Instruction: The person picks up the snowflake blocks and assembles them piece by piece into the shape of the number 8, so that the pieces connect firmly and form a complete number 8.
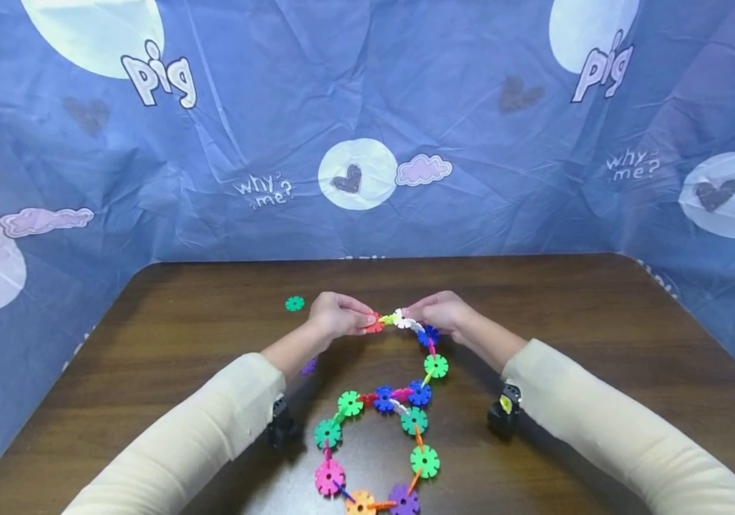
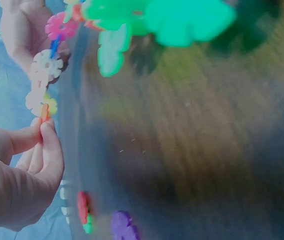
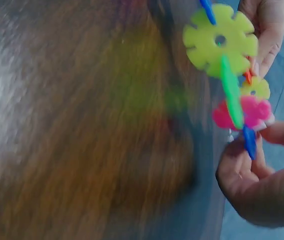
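Note:
A chain of notched plastic snowflake discs in many colours runs from my hands down to a loop (image 1: 424,462) at the near side of the table. At its far end my left hand (image 1: 340,315) pinches a red-orange disc (image 1: 375,323) between thumb and fingertips; the left wrist view shows that disc (image 2: 44,113) edge-on. A small yellow disc (image 1: 388,320) joins it to a white disc (image 1: 401,319), which my right hand (image 1: 441,312) pinches. In the right wrist view, pink (image 3: 242,113) and blue pieces partly hide the right fingertips.
A loose green disc (image 1: 294,303) lies on the wooden table (image 1: 200,315) left of my left hand. Partly behind the left forearm is a purple disc (image 1: 308,367). A blue printed cloth (image 1: 264,129) hangs behind the table's far edge.

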### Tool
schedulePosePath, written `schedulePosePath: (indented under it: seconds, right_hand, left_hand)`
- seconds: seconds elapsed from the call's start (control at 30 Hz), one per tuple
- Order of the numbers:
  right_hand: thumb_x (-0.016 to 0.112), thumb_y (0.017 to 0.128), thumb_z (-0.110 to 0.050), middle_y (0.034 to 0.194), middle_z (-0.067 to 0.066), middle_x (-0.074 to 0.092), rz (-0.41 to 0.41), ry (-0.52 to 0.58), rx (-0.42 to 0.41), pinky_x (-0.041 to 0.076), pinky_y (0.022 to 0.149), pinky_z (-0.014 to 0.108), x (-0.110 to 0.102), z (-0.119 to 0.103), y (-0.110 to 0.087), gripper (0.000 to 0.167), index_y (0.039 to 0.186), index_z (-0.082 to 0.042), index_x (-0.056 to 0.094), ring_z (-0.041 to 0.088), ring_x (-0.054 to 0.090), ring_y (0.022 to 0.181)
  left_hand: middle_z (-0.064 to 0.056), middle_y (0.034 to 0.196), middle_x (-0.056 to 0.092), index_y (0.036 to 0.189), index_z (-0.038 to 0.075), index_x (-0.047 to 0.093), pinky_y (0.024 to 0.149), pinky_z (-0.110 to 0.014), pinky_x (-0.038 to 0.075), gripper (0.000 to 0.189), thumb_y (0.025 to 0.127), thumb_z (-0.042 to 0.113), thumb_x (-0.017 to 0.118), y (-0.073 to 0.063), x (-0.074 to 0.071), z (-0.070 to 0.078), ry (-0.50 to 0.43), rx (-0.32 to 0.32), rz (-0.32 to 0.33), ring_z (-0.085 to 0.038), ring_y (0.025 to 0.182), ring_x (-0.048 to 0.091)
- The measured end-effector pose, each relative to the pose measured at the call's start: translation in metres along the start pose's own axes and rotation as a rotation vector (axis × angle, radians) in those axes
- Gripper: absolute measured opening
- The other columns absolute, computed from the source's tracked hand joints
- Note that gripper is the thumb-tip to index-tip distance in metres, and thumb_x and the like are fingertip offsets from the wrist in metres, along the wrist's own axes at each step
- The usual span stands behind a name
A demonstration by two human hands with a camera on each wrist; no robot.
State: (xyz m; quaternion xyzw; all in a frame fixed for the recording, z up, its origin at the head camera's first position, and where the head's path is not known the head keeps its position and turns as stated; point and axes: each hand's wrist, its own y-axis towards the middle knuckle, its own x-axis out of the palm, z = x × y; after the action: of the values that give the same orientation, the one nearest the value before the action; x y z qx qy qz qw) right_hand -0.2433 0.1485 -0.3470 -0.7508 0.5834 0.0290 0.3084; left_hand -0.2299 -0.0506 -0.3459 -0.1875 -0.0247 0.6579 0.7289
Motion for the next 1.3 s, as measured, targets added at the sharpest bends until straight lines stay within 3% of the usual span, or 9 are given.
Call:
schedulePosePath:
  seconds: [0.13,0.27,0.57,0.73,0.87,0.97,1.13,1.23,1.3]
  right_hand:
    - [0.064,0.091,-0.017,0.062,-0.010,0.055,-0.162,-0.025,-0.044,0.045,0.057,0.014,-0.003,0.003,0.000,0.032,0.112,0.007,0.063,0.002,0.051,0.059]
    - [0.061,0.093,-0.014,0.067,-0.008,0.060,-0.261,-0.090,-0.102,0.054,0.065,0.018,-0.004,0.003,0.000,0.027,0.108,0.009,0.063,0.004,0.057,0.064]
    - [0.066,0.091,-0.022,0.092,0.003,0.070,-0.143,-0.148,-0.204,0.058,0.076,0.025,0.006,-0.010,0.004,0.034,0.112,0.005,0.067,0.007,0.060,0.077]
    - [0.066,0.090,-0.022,0.081,-0.005,0.064,-0.142,-0.160,-0.187,0.047,0.063,0.019,0.011,-0.012,0.004,0.032,0.110,0.003,0.069,0.007,0.052,0.070]
    - [0.066,0.090,-0.018,0.077,-0.009,0.061,-0.162,-0.124,-0.161,0.045,0.061,0.018,0.013,-0.010,0.002,0.031,0.111,0.004,0.068,0.005,0.051,0.069]
    - [0.065,0.090,-0.017,0.081,-0.008,0.063,-0.174,-0.099,-0.146,0.047,0.063,0.018,0.013,-0.008,0.002,0.031,0.112,0.004,0.067,0.006,0.052,0.072]
    - [0.064,0.092,-0.019,0.085,-0.006,0.060,-0.181,-0.092,-0.128,0.048,0.066,0.020,0.008,-0.007,0.000,0.034,0.116,0.004,0.066,0.007,0.051,0.074]
    - [0.063,0.092,-0.021,0.087,-0.006,0.059,-0.180,-0.096,-0.108,0.047,0.067,0.021,0.007,-0.007,0.000,0.035,0.117,0.005,0.065,0.008,0.050,0.076]
    - [0.063,0.092,-0.021,0.093,-0.003,0.060,-0.178,-0.098,-0.097,0.048,0.071,0.022,0.007,-0.006,0.000,0.036,0.117,0.004,0.065,0.009,0.051,0.080]
  left_hand:
    - [-0.019,0.094,0.075,0.103,-0.009,0.070,0.082,-0.034,0.060,0.019,0.084,-0.007,0.066,0.001,-0.006,0.002,0.047,0.010,-0.066,-0.007,0.064,0.065]
    - [-0.017,0.094,0.075,0.107,-0.009,0.068,0.083,-0.033,0.060,0.022,0.087,-0.008,0.061,0.002,-0.012,0.000,0.077,0.022,-0.133,-0.005,0.067,0.065]
    - [-0.011,0.087,0.074,0.111,-0.011,0.066,0.089,-0.037,0.057,0.025,0.087,-0.006,0.064,0.004,-0.013,-0.001,-0.011,0.013,-0.200,-0.007,0.070,0.068]
    - [-0.023,0.102,0.072,0.115,-0.013,0.062,0.092,-0.039,0.055,0.029,0.086,-0.009,0.063,0.002,-0.013,-0.001,-0.064,0.014,-0.194,-0.010,0.074,0.069]
    - [-0.031,0.113,0.066,0.118,-0.017,0.058,0.094,-0.041,0.055,0.031,0.087,-0.013,0.058,-0.002,-0.023,-0.002,-0.080,0.044,-0.202,-0.013,0.080,0.071]
    - [-0.026,0.106,0.070,0.110,-0.012,0.064,0.087,-0.033,0.059,0.026,0.085,-0.008,0.065,-0.009,-0.040,-0.006,0.159,0.151,-0.210,-0.013,0.082,0.071]
    - [-0.010,0.086,0.075,0.090,0.001,0.073,0.072,-0.025,0.058,0.017,0.074,0.004,0.080,-0.025,-0.077,-0.017,0.763,0.430,-0.205,-0.016,0.080,0.070]
    - [-0.005,0.084,0.075,0.087,0.006,0.075,0.072,-0.027,0.055,0.020,0.069,0.008,0.084,-0.031,-0.092,-0.023,0.936,0.528,-0.211,-0.017,0.081,0.067]
    - [-0.003,0.085,0.075,0.087,0.007,0.075,0.073,-0.028,0.054,0.022,0.067,0.009,0.085,-0.035,-0.097,-0.026,0.983,0.570,-0.220,-0.018,0.083,0.065]
